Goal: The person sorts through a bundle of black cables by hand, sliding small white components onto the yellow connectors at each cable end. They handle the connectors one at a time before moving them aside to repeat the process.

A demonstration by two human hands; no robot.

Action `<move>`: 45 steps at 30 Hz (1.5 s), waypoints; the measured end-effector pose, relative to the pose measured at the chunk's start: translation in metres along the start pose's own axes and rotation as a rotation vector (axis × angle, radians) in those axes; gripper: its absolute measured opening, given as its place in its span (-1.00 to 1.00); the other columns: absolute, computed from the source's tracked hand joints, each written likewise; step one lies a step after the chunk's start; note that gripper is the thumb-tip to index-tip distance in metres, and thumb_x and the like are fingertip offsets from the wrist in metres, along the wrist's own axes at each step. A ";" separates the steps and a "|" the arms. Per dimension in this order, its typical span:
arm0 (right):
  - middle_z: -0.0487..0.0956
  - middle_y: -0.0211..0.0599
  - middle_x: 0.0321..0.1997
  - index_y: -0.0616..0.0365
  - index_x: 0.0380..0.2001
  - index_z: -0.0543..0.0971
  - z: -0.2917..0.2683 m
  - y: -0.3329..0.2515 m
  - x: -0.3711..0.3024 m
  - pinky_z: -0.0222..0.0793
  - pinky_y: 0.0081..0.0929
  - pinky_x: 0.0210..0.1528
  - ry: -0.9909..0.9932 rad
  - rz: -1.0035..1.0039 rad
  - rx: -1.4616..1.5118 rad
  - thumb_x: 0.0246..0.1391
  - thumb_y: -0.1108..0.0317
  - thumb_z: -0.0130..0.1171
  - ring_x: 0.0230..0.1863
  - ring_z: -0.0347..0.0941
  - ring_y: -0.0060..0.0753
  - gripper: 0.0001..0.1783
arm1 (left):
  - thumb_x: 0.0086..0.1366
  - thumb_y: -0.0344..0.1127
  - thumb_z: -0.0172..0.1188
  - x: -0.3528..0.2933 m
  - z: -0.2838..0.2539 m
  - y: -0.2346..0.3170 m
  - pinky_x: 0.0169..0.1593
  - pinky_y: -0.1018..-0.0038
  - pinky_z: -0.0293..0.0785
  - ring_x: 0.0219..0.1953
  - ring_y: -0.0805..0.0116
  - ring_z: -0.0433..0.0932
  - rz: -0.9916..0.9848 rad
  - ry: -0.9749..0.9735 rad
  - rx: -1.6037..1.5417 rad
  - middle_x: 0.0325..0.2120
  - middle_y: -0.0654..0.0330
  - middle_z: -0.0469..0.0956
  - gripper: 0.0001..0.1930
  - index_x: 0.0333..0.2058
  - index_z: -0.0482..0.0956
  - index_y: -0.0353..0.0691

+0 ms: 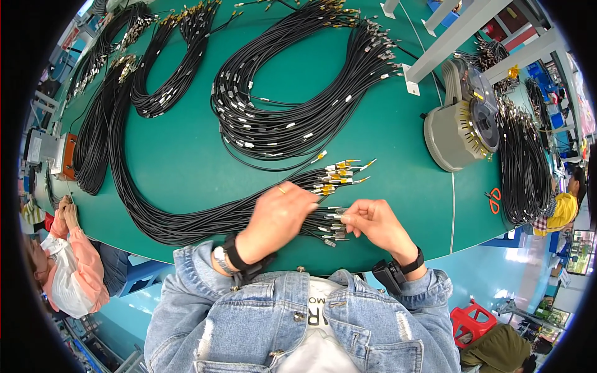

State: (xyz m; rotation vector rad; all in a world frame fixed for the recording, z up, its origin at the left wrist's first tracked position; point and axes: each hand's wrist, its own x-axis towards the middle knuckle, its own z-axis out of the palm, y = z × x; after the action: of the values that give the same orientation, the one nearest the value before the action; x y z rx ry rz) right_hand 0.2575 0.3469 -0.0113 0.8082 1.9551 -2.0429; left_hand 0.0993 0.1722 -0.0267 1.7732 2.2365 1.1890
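Note:
A long bundle of black cables (180, 225) curves across the green table toward me. Its tips have silver connectors, some with yellow sleeves (339, 177). Over the bundle, just behind those tips, my left hand (278, 219) is closed around cables; its fingertips are partly hidden and slightly blurred. To its right, my right hand (375, 225) pinches the end of a cable between thumb and forefinger. Loose silver connector ends (331, 233) fan out below and between the two hands.
More black cable coils (273, 133) lie farther back. At right stand a grey round machine (460, 133), orange-handled scissors (494, 201) and a cable heap (522, 161). White metal posts (429, 62) rise behind. A co-worker in pink (84, 267) sits at the left edge.

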 end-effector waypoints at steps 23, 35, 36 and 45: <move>0.46 -0.23 -0.45 0.22 -0.37 0.58 0.043 -0.006 0.053 0.37 -0.27 -0.30 0.166 -0.818 -1.015 -0.05 0.49 0.24 -0.34 0.43 -0.13 -0.88 | 0.08 -0.41 0.31 -0.028 -0.013 -0.006 -0.28 0.31 0.47 -0.39 0.15 0.51 -0.115 -0.128 0.137 -0.49 0.15 0.54 -0.84 -0.33 0.60 -0.27; 0.52 -0.33 -0.52 0.26 -0.43 0.55 0.042 -0.017 0.052 0.36 -0.49 -0.43 -0.039 -0.176 -0.334 0.07 0.49 0.14 -0.48 0.44 -0.51 -0.93 | 0.01 -0.35 0.38 -0.022 -0.023 -0.004 -0.34 0.38 0.47 -0.41 0.23 0.49 -0.053 -0.059 0.173 -0.52 0.23 0.53 -0.80 -0.37 0.61 -0.21; 0.52 -0.39 -0.51 0.25 -0.42 0.55 0.040 -0.019 0.052 0.33 -0.56 -0.44 -0.076 -0.108 -0.218 0.12 0.46 0.14 -0.49 0.41 -0.59 -0.91 | 0.01 -0.35 0.39 -0.023 -0.022 -0.004 -0.34 0.38 0.47 -0.41 0.25 0.49 -0.036 -0.033 0.158 -0.51 0.24 0.53 -0.80 -0.37 0.62 -0.21; 0.52 -0.50 -0.51 0.22 -0.39 0.56 0.039 -0.032 0.049 0.28 -0.74 -0.47 -0.168 0.125 0.121 0.20 0.40 0.12 -0.52 0.36 -0.74 -0.87 | 0.03 -0.38 0.38 -0.029 -0.015 -0.013 -0.30 0.41 0.46 -0.38 0.26 0.48 -0.133 0.001 -0.029 -0.47 0.26 0.57 -0.84 -0.37 0.66 -0.22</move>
State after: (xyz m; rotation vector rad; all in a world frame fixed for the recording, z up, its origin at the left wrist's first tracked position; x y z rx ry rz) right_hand 0.1911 0.3235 -0.0096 0.7363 1.6646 -2.0971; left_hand 0.0914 0.1395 -0.0355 1.5858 2.2848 1.1900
